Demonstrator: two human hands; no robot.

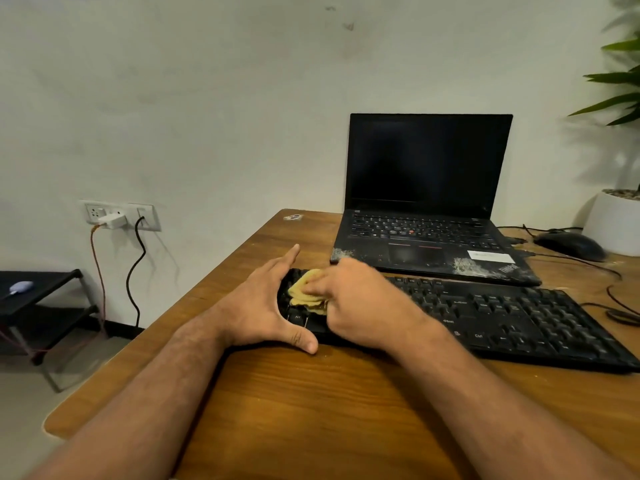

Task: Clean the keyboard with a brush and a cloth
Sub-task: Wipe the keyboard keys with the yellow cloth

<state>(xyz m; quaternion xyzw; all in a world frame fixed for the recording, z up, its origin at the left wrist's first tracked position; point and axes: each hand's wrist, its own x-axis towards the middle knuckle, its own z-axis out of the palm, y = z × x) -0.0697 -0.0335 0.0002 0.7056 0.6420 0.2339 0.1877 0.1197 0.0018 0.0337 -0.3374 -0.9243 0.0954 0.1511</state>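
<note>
A black keyboard (502, 317) lies across the wooden desk (311, 393), in front of a laptop. My right hand (360, 303) holds a folded yellow cloth (306, 294) and presses it on the keys at the keyboard's left end. My left hand (263, 303) lies spread against the keyboard's left edge, fingers straight along its far corner and thumb at its near edge. No brush is visible.
An open black laptop (426, 209) with a dark screen stands behind the keyboard. A black mouse (571, 245), cables and a white plant pot (613, 223) sit at the right. A wall socket (117, 214) with plugs and a low black shelf (41, 299) are at the left.
</note>
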